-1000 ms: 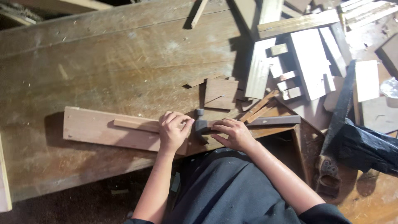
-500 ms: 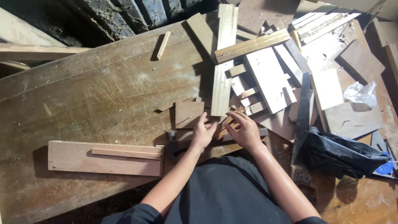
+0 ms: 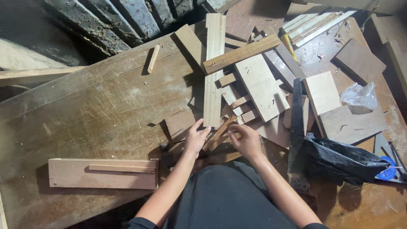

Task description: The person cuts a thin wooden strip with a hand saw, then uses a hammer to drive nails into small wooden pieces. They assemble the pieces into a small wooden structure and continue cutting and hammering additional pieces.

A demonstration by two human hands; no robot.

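Dim overhead light — soft edges

the person wears a plain black short-sleeved top, its dark cloth filling the lower middle of the view and creasing softly over the chest. both forearms are bare below the sleeve edges at the bottom corners. the left hand and right hand are ungloved, without rings, watch or bands.

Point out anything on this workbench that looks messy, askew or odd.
The wood offcuts lie heaped at crossed angles, with no order. A handsaw rests blade-out among them, close to the right hand. The left hand rests on the scraps. A black plastic bag slumps beside the saw.
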